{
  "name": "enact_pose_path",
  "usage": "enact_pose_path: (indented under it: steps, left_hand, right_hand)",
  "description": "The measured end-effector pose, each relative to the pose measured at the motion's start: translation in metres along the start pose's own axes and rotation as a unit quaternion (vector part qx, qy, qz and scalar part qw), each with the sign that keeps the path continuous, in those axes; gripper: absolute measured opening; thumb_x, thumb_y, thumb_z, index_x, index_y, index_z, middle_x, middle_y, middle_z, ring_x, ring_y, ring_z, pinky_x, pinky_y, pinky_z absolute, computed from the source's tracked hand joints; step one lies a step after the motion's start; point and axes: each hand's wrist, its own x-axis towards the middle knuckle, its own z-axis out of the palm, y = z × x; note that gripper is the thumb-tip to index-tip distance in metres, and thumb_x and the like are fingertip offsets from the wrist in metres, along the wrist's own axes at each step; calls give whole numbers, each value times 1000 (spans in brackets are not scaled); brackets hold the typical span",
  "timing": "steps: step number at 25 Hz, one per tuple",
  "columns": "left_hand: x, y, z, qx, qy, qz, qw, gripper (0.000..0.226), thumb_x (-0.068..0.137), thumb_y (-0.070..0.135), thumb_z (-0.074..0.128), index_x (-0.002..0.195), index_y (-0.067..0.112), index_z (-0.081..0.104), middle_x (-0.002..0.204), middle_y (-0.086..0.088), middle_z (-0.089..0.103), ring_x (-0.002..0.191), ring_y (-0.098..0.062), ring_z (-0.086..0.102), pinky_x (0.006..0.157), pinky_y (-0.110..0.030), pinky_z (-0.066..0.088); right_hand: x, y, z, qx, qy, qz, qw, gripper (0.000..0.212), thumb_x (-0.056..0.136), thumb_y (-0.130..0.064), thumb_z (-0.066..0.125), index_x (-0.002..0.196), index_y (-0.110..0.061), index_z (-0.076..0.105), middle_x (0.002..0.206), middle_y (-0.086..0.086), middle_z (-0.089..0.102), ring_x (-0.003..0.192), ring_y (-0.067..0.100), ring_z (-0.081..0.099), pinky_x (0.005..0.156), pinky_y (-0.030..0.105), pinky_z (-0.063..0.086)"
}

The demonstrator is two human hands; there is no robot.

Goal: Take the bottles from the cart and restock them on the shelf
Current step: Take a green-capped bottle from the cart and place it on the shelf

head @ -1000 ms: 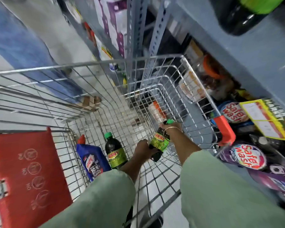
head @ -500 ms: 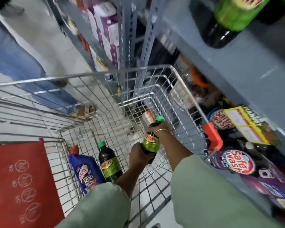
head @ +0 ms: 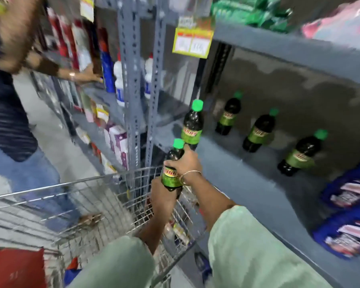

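Note:
I hold one dark soda bottle (head: 171,170) with a green cap and green label above the far right corner of the wire cart (head: 71,183). My left hand (head: 162,197) grips its base from below. My right hand (head: 186,163), with a bangle on the wrist, wraps its shoulder. Just beyond, a matching bottle (head: 192,123) stands at the near left end of the grey shelf (head: 247,183), its base hidden behind my right hand. Three more such bottles (head: 258,132) stand in a row deeper on that shelf.
Another person (head: 8,104) stands at the left, reaching a hand (head: 85,76) into the neighbouring shelf bay. Blue packs (head: 347,225) lie on the shelf at the right. A perforated upright post (head: 131,100) divides the bays. The cart's red seat flap (head: 15,267) is at lower left.
The bottle has been lifted out of the cart up to shelf height, still in both hands. My view has swung up from the cart floor to the shelf.

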Motion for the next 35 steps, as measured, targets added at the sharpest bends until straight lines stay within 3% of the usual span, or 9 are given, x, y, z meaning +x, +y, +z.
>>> enact_pose_path:
  steps: [2,6,11,17,24,27,31,35]
  left_hand:
    - [8,20,14,11,3,33,999,22,64,25,72,79,12,63,79,-15,66,77,-35,65,63,-43,53]
    - [-3,70,44,37,-27,102,994,38,70,5,69,105,0,56,110,-21,56,100,-36,55,86,-43,46]
    - [-1,82,85,61,-101,104,988,44,65,-3,72,106,-1,56,110,-20,59,102,-33,57,88,-39,45]
    - [19,77,110,53,-82,101,990,43,64,-2,73,103,5,56,108,-16,62,99,-32,58,87,-41,46]
    - [38,75,117,89,-98,116,984,45,68,3,72,108,7,52,113,-15,62,106,-34,58,90,-42,46]
    - [34,69,101,130,-124,147,973,59,72,6,71,125,8,45,130,-15,53,122,-31,49,103,-41,39]
    - [26,35,42,148,-62,186,969,52,82,18,63,128,6,42,130,-15,47,124,-28,42,107,-41,37]
    - [29,-37,-47,145,15,100,984,42,83,18,60,121,8,46,123,-15,50,113,-28,49,97,-39,43]
  right_hand:
    - [1,-9,-29,22,35,-20,999,62,59,-29,83,110,-11,51,110,18,65,102,36,62,84,42,51]
    - [2,-4,-88,34,118,-41,992,53,58,-26,82,97,-7,51,107,15,64,101,34,59,80,42,50]
    - [12,35,-111,34,164,-20,986,49,59,-24,81,92,-9,47,103,13,61,97,32,59,77,40,50]
    - [36,50,-111,40,163,-44,985,50,61,-16,81,97,-8,48,106,14,59,100,30,57,79,38,46]
    - [51,53,-110,36,162,-40,985,60,61,-21,83,108,-7,49,114,15,59,109,30,54,87,37,44]
    - [44,51,-105,70,206,-38,975,75,65,-31,80,124,-6,42,126,17,50,123,32,43,98,37,37]
    - [24,34,-85,71,383,-99,916,70,79,-28,64,133,3,34,136,26,38,127,41,32,102,32,20]
    - [-3,7,-12,105,366,-155,911,66,75,-19,62,132,2,35,139,24,35,126,27,28,107,33,17]
